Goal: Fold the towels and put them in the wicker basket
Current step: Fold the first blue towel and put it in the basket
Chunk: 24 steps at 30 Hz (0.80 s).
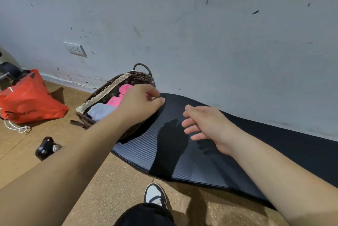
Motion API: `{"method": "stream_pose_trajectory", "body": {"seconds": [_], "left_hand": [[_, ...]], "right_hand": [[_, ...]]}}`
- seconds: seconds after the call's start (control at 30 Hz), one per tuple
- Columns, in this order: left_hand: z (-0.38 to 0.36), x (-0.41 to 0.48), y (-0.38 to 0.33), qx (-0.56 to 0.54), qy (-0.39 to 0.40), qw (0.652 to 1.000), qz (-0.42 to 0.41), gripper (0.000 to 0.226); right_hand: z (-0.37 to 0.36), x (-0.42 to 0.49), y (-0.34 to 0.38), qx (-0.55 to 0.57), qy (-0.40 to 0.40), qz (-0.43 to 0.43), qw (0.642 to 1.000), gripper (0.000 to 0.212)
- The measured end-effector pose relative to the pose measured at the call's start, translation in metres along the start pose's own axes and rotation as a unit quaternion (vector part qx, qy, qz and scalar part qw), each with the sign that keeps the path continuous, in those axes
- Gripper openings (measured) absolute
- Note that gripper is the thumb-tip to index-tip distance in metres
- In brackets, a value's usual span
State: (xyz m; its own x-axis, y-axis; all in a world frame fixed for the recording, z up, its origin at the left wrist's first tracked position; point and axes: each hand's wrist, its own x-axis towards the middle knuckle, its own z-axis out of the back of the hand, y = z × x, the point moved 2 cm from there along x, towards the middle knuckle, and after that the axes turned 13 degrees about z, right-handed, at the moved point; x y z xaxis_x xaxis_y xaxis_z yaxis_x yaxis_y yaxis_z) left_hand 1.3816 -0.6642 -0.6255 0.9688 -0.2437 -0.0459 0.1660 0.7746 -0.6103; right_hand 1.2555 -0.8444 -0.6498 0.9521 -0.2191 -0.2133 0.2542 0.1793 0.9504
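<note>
Left hand is over the dark brown wicker basket, its fingers curled down at the right rim. A sliver of pink shows between them and the thumb, though a grip can't be made out. Folded pink towels and a pale blue towel lie inside, just left of that hand. Right hand hovers above the black ribbed mat, fingers loose, holding nothing.

Dark brown wicker basket, pink towels, pale blue towel, orange bag, black ribbed mat
</note>
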Motion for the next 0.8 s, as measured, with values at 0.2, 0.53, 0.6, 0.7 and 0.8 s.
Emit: {"method": "stream_pose_trajectory", "body": {"seconds": [0.2, 0.53, 0.6, 0.7, 0.8], "left_hand": [[-0.113, -0.074, -0.084, -0.067, 0.171, 0.982, -0.046, 0.011], [-0.259, -0.146, -0.178, -0.137, 0.320, 0.937, -0.015, 0.007], [-0.271, -0.153, -0.191, -0.116, 0.320, 0.940, -0.033, 0.009], [-0.278, -0.161, -0.206, -0.134, 0.324, 0.936, -0.032, 0.008], [-0.285, -0.171, -0.215, -0.117, 0.326, 0.937, -0.041, 0.009]], "right_hand": [[0.096, -0.057, -0.046, -0.095, -0.029, -0.033, 0.994, 0.032], [0.255, -0.143, -0.168, -0.375, -0.095, -0.107, 0.916, 0.035], [0.285, -0.155, -0.173, -0.355, -0.139, -0.113, 0.918, 0.035], [0.334, -0.175, -0.179, -0.361, -0.254, -0.128, 0.888, 0.033], [0.368, -0.200, -0.194, -0.377, -0.320, -0.190, 0.848, 0.052]]}}
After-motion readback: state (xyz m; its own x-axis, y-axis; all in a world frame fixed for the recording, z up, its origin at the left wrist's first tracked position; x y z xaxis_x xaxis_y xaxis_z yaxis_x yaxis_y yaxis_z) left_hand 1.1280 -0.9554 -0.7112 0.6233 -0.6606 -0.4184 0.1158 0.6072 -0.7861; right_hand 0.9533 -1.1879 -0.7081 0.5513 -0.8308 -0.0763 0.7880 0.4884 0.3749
